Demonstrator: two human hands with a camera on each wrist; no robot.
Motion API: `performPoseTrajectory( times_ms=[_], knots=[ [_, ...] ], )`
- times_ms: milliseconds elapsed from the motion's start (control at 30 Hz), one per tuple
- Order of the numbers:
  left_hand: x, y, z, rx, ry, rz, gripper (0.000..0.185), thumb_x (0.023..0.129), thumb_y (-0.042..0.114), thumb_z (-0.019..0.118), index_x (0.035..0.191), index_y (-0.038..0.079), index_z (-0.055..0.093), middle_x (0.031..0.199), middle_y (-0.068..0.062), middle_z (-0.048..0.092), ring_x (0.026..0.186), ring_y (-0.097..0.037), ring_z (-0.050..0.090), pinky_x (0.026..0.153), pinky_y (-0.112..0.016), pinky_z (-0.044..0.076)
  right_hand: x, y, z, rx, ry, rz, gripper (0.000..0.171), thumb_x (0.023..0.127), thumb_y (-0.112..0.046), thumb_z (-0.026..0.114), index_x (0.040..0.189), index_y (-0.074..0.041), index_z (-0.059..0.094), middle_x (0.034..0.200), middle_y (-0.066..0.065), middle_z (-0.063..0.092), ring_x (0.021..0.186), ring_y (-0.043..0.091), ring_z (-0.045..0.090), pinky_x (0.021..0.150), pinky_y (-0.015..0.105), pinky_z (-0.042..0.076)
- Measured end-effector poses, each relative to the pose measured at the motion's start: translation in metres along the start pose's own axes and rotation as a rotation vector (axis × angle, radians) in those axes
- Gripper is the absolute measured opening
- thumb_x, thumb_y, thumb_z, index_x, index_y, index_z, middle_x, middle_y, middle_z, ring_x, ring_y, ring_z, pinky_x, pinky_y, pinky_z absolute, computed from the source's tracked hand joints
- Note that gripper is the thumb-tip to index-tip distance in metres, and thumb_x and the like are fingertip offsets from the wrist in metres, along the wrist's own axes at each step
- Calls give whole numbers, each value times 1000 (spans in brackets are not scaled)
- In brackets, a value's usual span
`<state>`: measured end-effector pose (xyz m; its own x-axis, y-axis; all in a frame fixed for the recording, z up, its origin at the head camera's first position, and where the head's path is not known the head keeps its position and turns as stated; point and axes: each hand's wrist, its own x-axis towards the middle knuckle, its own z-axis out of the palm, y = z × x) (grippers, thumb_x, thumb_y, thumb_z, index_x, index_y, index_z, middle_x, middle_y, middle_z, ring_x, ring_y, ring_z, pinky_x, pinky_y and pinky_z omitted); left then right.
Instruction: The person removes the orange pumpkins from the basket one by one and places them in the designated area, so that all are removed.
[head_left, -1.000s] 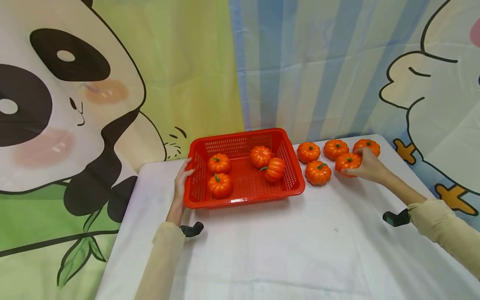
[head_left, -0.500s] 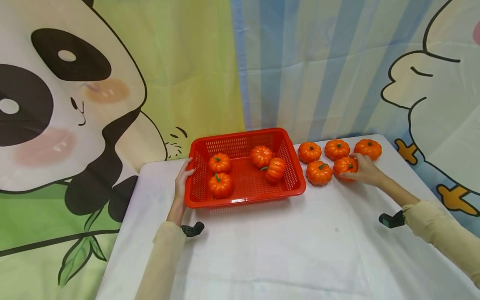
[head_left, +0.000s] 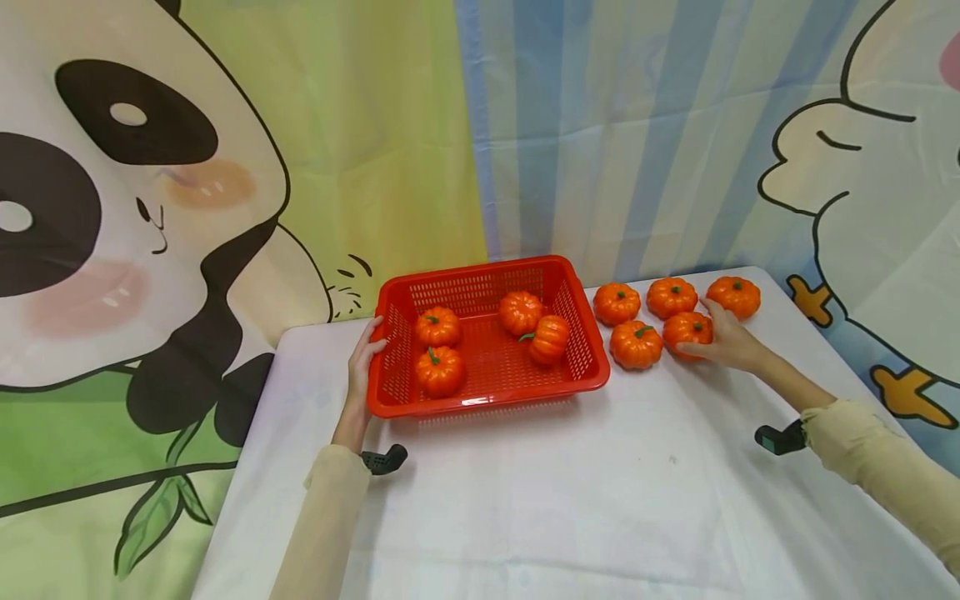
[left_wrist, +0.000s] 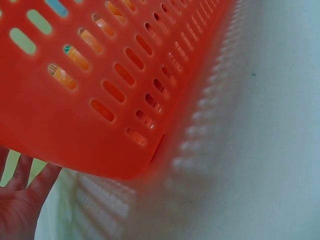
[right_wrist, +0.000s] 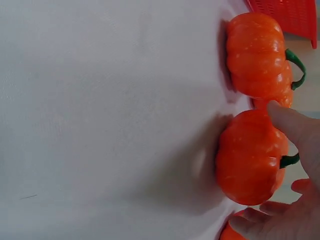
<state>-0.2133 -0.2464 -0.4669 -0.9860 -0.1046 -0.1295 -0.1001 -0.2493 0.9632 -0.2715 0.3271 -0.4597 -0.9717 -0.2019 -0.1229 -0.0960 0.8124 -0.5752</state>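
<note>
A red plastic basket with slotted walls stands on the white table, with several small orange pumpkins inside, two at its left and two at its right. My left hand holds its left side, fingertips over the rim; in the left wrist view the fingers reach behind the basket's edge. My right hand is around an orange pumpkin resting on the table, fingers spread. In the right wrist view the thumb lies at one edge of this pumpkin, with the other fingers near its opposite edge.
Right of the basket are more pumpkins: one in front, and a back row of a left one, a middle one and a right one. A printed curtain hangs directly behind the table.
My right hand has brought its pumpkin slightly left and down beside the front pumpkin, and its fingers have since spread from it. The left hand and the basket have stayed still.
</note>
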Motion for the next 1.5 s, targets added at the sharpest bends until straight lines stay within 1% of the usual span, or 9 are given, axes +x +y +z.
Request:
performPoseTrajectory(
  times_ms=[233,367,600,700,867,1100,1267,1367,1500],
  knots=[
    [2,-1,-1,-38,-3,23,49,101,12,34,149,24,36,158,5,30,143,-21,32,121,-40,24,-8,-23,-3,24,212,-78,104,84,-31,74,151,7,5,149,39,15,134,55,15,97,77,29],
    [2,-1,-1,-48,-10,25,50,101,11,33,150,23,35,158,5,30,142,-21,31,121,-40,23,-19,-55,-5,67,251,-137,95,86,-27,73,152,5,12,149,36,22,131,53,25,98,73,34],
    [0,-1,-1,-28,-7,28,50,102,11,32,151,23,34,158,5,29,141,-20,33,120,-38,24,-43,-113,-3,123,95,-180,87,89,-33,68,153,-1,18,151,30,31,133,50,38,98,64,43],
    [0,-2,-1,-18,0,24,50,102,12,32,150,24,34,158,6,30,140,-18,34,120,-38,25,-52,-132,0,159,17,-206,85,90,-33,68,154,-4,19,152,27,32,134,49,39,95,60,47],
    [-1,-1,-2,-20,-3,20,50,102,12,32,150,26,35,158,5,30,139,-19,34,120,-40,25,-63,-157,5,161,-54,-215,84,89,-37,68,154,-8,23,156,21,29,137,46,36,96,63,45],
    [-2,3,2,-63,-7,2,53,100,12,33,152,23,31,160,4,26,142,-22,30,122,-42,20,-65,-175,16,169,-102,-349,79,88,-31,70,151,-4,31,155,19,34,137,42,39,94,56,50],
    [-3,5,4,-73,-8,-6,53,100,11,33,152,22,31,160,3,26,144,-24,28,122,-43,19,-64,-179,23,171,-131,-375,77,88,-31,70,150,-5,32,153,18,37,132,40,46,95,52,51],
    [-2,5,4,-76,-9,-8,53,100,11,32,152,24,32,160,3,26,145,-25,27,123,-43,19,-64,-182,25,160,-148,-374,75,88,-32,70,150,-8,34,150,15,43,116,36,54,85,44,56],
    [-1,4,4,-75,-9,-5,52,100,12,33,151,25,33,160,3,27,145,-25,27,122,-43,19,-58,-190,30,107,-173,-374,74,89,-37,68,150,-11,36,151,13,42,123,36,51,90,48,53]
  ],
)
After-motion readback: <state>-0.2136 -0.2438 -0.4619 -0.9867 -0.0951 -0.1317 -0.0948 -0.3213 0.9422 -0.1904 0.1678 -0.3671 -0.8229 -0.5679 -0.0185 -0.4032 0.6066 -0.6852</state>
